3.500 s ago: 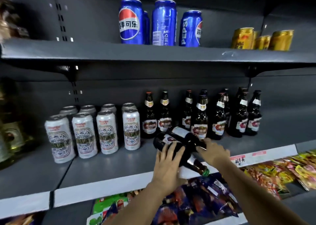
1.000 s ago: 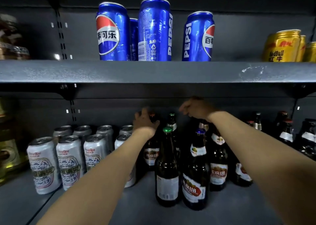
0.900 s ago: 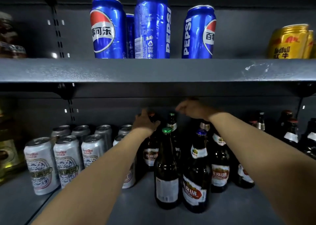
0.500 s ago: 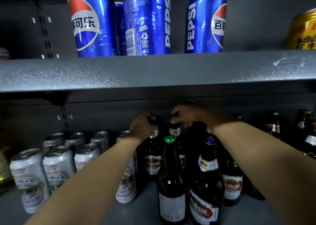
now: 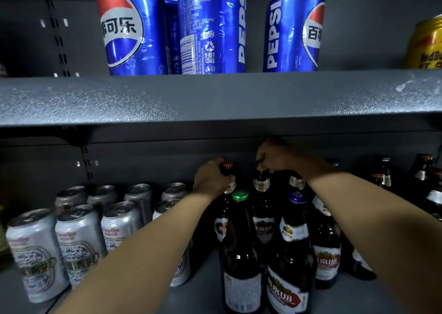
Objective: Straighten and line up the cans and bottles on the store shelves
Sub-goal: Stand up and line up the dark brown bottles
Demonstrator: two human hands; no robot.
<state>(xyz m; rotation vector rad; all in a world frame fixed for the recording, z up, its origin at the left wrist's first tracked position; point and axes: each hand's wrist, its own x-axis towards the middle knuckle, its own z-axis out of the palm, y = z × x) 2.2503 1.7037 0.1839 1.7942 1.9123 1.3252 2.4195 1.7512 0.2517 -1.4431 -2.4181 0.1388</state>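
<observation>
My left hand curls around the neck of a dark beer bottle with an orange cap, deep under the grey upper shelf, while my right hand closes its fingers over the top of the neighbouring bottle just beside it. Both bottles stand upright in the back row on the lower shelf. In front of them, nearer to me, stand a green-capped bottle with its back label facing out and a blue-capped bottle showing a red-and-white label, the two side by side and almost touching. More dark bottles stand to the right, apart from this cluster. To the left, silver beer cans stand in rows, my left forearm crossing in front of the nearest one. On the upper shelf stand blue Pepsi cans, their labels turned different ways, and a gold can at the right edge.
</observation>
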